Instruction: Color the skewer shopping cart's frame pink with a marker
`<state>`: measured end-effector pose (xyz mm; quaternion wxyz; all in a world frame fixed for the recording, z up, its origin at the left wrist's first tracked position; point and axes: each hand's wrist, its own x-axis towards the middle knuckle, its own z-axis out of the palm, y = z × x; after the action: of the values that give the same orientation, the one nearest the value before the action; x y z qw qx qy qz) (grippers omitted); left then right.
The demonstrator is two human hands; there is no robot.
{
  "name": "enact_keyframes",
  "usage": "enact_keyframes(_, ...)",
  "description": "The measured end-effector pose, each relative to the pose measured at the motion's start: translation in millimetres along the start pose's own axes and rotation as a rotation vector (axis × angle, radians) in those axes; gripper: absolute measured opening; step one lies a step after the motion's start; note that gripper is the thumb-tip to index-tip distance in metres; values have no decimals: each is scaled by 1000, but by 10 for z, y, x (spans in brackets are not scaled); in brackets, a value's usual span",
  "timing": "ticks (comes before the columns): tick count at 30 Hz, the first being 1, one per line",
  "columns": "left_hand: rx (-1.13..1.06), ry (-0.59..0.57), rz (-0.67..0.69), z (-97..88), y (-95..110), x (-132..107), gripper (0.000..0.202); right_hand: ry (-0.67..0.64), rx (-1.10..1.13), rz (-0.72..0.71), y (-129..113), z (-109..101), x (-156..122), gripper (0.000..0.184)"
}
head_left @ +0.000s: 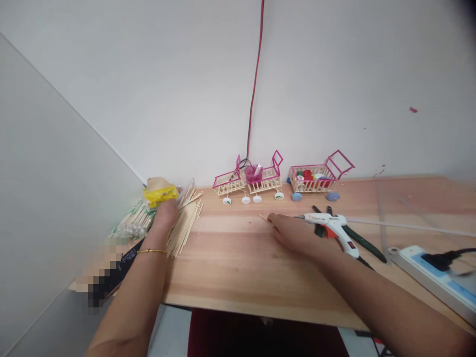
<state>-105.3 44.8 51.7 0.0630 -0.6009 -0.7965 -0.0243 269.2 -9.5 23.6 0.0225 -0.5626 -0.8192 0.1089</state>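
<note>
My left hand (167,213) reaches in beside a yellow packet (159,196) and a bundle of thin wooden sticks (185,225); its fingers are hidden, so I cannot tell whether it holds anything. Low over the middle of the table, my right hand (284,230) is closed on a short thin wooden stick (262,216), whose end pokes out to the left. Just right of that hand lies a white hot glue gun (334,230) with an orange trigger, resting across dark green-handled pliers (366,244).
Along the wall stand three miniature stick carts with pink trim: a left one (228,183), a middle one (264,183) and a right one (312,179) loaded with colourful pieces. A power strip (435,277) lies right, wrapped sticks (132,215) and a black object (124,267) left.
</note>
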Motion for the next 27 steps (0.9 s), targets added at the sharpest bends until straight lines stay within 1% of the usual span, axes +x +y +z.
enact_keyframes(4,12,1,-35,-8,-125,-22,38,-5,4,4,-11,-15,-5,26)
enact_keyframes(8,30,-17,-36,-11,-180,-49,39,-7,14,16,-15,-11,-3,28)
enact_keyframes(13,59,-71,-72,-22,-127,-113,32,6,6,7,2,16,2,27)
enact_keyframes(16,64,-42,-118,-120,-70,-147,30,3,10,5,7,17,3,26)
enact_keyframes(18,58,27,-157,-232,-61,-136,35,1,17,7,8,9,6,26)
enact_keyframes(19,49,95,-167,-291,-73,-114,40,1,21,8,10,4,8,26)
enact_keyframes(21,-10,363,-242,-395,-138,-30,53,-1,28,10,18,-6,11,26)
enact_keyframes(22,-29,403,-237,-432,-187,28,62,-2,31,9,23,-13,11,26)
enact_keyframes(23,-53,367,-255,-457,-243,96,70,-3,36,6,28,-22,8,25)
enact_keyframes(24,-58,300,-257,-470,-302,167,72,-4,41,4,30,-34,4,25)
enact_keyframes(26,-35,91,-289,-476,-416,309,61,-4,52,3,25,-67,-11,25)
enact_keyframes(27,-30,39,-324,-474,-466,371,55,-4,57,5,18,-86,-21,24)
